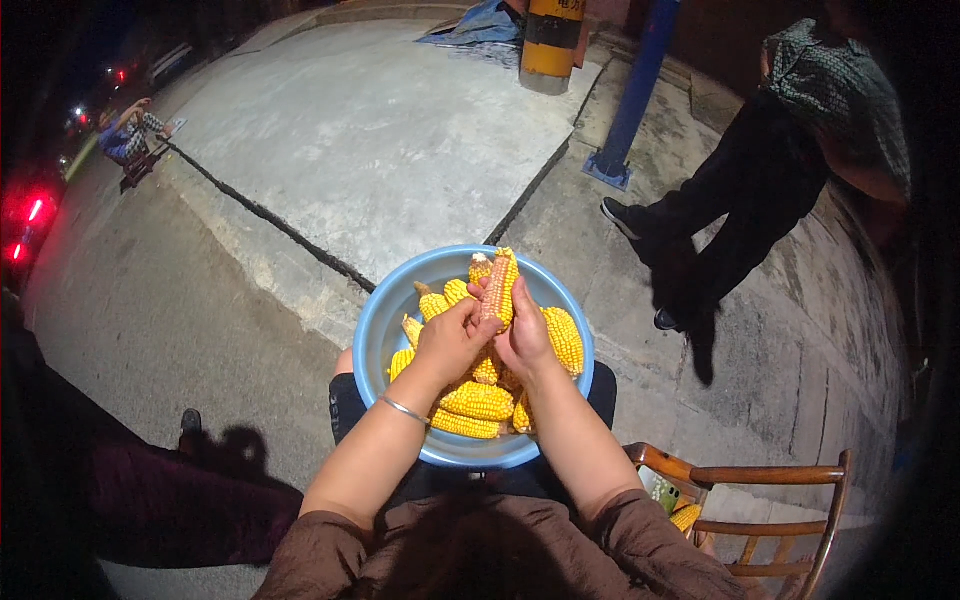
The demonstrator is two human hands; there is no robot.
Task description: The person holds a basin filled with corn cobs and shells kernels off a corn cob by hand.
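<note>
A partly shelled corn cob (498, 289) stands tilted over a light blue plastic basin (363, 330), with a strip of bare cob between rows of yellow kernels. My right hand (528, 330) cradles this cob from behind, fingertips showing on its far side. At its lower end, the thumb and fingers of my left hand (452, 336) press on the kernels. A silver bangle (405, 409) circles my left wrist. Several other yellow corn cobs (477, 401) lie in the basin below my hands, partly hidden by them. The basin rests on my lap.
A wooden chair (765, 475) stands at my right, with another corn cob (685, 517) by its seat. A standing person (750, 165) is at the right, a seated person (133, 135) far left. A blue post (636, 97) and a yellow-black pillar (551, 45) rise ahead.
</note>
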